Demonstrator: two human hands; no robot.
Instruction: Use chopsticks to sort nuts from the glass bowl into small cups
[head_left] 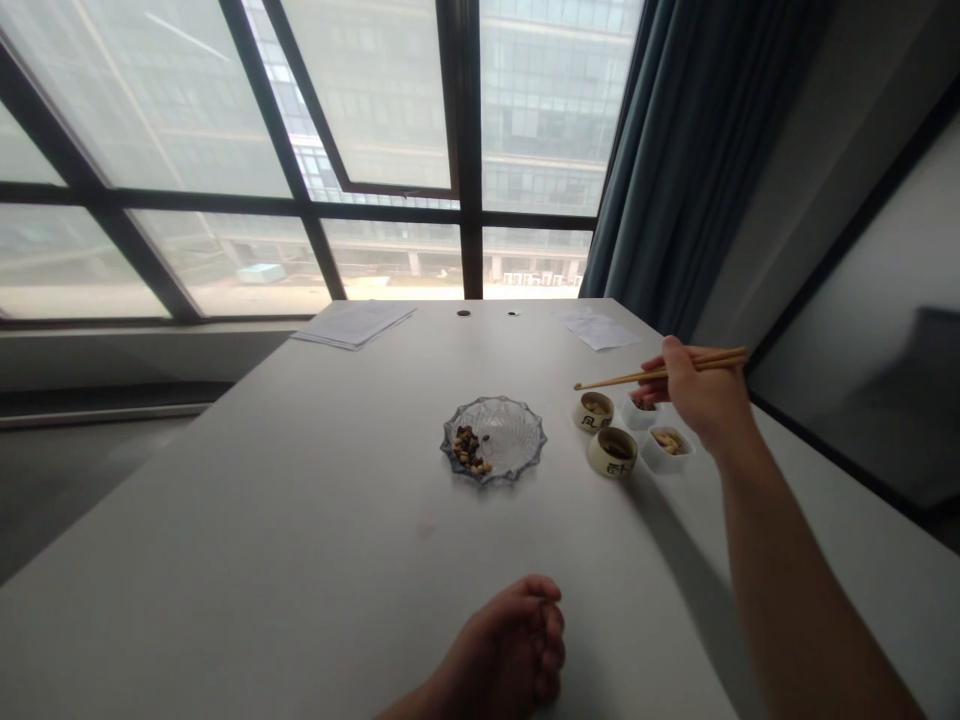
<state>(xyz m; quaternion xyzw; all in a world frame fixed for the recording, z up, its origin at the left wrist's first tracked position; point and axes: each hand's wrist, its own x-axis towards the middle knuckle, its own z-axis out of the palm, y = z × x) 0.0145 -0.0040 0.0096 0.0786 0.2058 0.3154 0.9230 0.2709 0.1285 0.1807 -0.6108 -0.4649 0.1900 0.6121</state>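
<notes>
My right hand (694,385) grips a pair of wooden chopsticks (619,380), whose tips pinch a small roundish piece (577,387) above the far cup. Below them are two cream cups with dark characters, the far one (594,412) and the near one (613,453). Beside these, two clear plastic tubs (666,462) hold small items; my right hand partly covers the farther tub. A scalloped glass dish (517,455) has brown and tan pieces (469,450) gathered at its left side. My left hand (510,650) rests near the table's front, fingers curled together; whether anything is inside is hidden.
The white table (300,520) reaches toward a window. Papers (352,325) lie at the far left and more sheets (598,327) at the far right. Two small round fittings (463,314) sit at the far edge. A blue curtain (660,170) hangs at right.
</notes>
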